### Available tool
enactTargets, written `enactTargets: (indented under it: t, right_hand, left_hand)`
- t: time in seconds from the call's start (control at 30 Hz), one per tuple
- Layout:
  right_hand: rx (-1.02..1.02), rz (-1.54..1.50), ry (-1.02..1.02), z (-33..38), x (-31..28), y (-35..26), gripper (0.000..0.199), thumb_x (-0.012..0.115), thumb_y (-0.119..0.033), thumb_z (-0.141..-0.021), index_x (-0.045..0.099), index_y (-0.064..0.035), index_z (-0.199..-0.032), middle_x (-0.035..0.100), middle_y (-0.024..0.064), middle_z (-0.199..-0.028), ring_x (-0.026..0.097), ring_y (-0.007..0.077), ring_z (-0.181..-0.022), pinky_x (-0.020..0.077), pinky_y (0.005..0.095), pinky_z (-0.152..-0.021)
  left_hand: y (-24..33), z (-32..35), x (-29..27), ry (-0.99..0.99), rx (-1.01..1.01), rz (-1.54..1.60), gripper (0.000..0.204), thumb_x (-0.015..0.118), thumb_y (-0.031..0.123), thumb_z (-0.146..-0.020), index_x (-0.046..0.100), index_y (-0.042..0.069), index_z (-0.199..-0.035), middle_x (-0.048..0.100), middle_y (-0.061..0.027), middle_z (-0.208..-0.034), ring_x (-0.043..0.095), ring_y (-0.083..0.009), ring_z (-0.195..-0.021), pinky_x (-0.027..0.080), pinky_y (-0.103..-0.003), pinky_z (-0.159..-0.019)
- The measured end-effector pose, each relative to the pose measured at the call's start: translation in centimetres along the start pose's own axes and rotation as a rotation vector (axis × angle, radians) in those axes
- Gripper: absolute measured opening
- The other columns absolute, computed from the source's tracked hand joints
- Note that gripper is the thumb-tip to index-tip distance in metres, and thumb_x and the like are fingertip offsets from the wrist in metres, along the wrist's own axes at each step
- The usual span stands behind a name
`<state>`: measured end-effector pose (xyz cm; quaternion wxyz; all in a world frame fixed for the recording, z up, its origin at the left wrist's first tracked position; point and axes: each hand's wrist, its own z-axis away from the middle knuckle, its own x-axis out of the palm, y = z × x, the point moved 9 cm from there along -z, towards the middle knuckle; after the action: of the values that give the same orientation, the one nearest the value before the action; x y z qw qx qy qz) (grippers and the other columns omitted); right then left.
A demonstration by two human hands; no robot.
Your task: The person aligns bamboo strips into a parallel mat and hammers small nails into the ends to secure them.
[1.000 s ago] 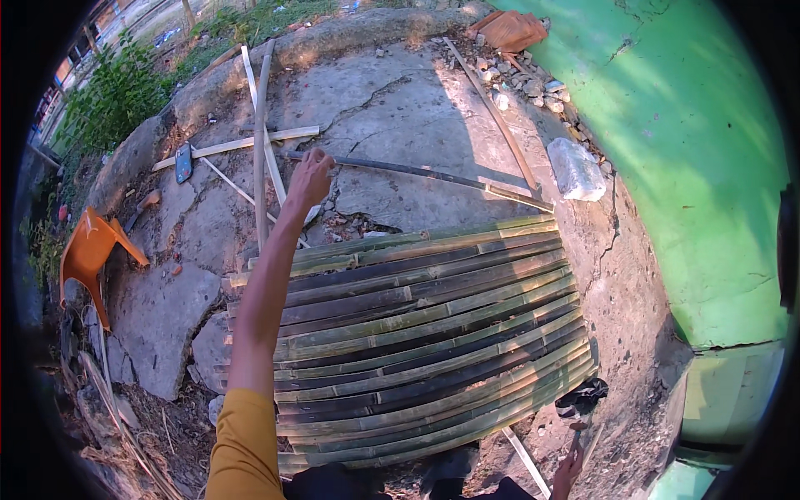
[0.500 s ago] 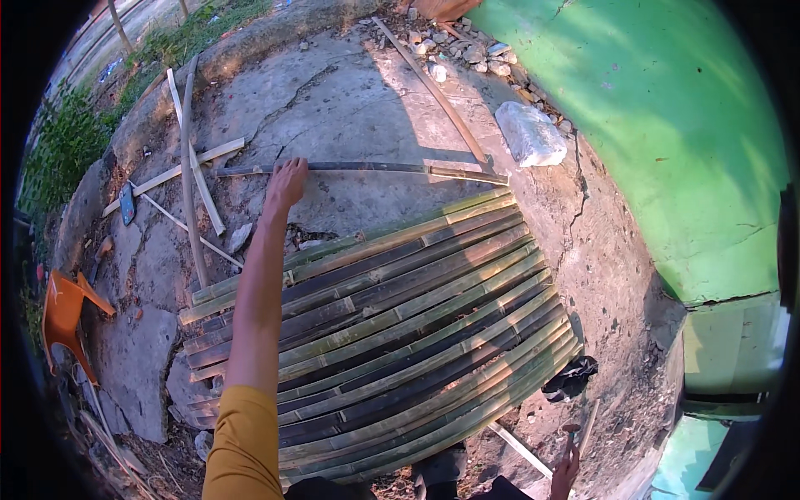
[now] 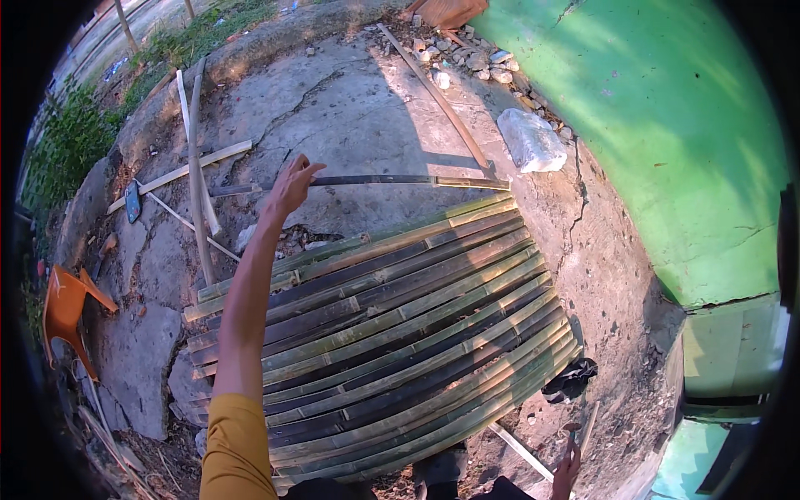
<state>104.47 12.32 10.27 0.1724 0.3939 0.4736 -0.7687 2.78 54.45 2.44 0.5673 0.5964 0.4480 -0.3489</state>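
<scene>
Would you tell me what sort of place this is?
Probably an outdoor yard work area: split bamboo slats lie on cracked concrete ground beside a green wall, with grass at the edge.

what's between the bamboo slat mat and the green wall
In the head view, only bare cracked concrete ground separates the bamboo slat mat from the green wall; a white lumpy sack sits farther up along the wall.

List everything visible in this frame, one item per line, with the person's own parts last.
bamboo slat panel: one, green and dark, centre ground
loose bamboo strip: one, dark, just beyond the panel
wooden sticks: several, pale, upper left
plastic chair: one, orange, left edge
wall: one, green, right
white sack: one, by the wall
dark sandal: one, right of the panel
left hand: at the loose strip's near end
right hand: bottom edge, fingers unclear
</scene>
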Motion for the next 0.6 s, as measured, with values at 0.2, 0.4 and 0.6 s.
enactTargets:
  t: [0.2,0.4,0.6]
  right_hand:
    - [-0.050,0.051,-0.006,0.0,1.4,-1.8,0.045,0.051,-0.016,-0.109,0.051,-0.0122,-0.153,0.046,-0.0016,-0.075,0.040,0.0088,-0.059,0.0333,0.0292,-0.052]
    - [-0.041,0.069,-0.002,0.4,1.0,-1.8,0.046,0.055,-0.016,-0.108,0.052,-0.0125,-0.153,0.053,0.0018,-0.085,0.046,0.0119,-0.066,0.0388,0.0314,-0.057]
    - [-0.016,0.090,0.008,1.3,0.1,-1.1,0.048,0.058,-0.016,-0.107,0.052,-0.0128,-0.154,0.060,0.0051,-0.095,0.052,0.0151,-0.073,0.0444,0.0336,-0.062]
  left_hand:
    - [-1.9,1.1,-0.6,0.286,-0.263,-0.401,0.030,0.066,0.006,-0.094,0.072,0.010,-0.123,0.065,-0.0197,-0.121,0.067,-0.0380,-0.112,0.056,-0.047,-0.096]
    - [-6.4,3.1,1.8,0.058,-0.453,-0.144,0.016,0.063,0.014,-0.097,0.071,0.006,-0.108,0.072,-0.0222,-0.110,0.072,-0.0413,-0.103,0.059,-0.053,-0.090]
    - [-5.0,2.0,1.7,0.213,-0.329,-0.259,0.021,0.052,0.015,-0.103,0.071,0.008,-0.110,0.071,-0.0169,-0.116,0.067,-0.0356,-0.116,0.056,-0.054,-0.097]
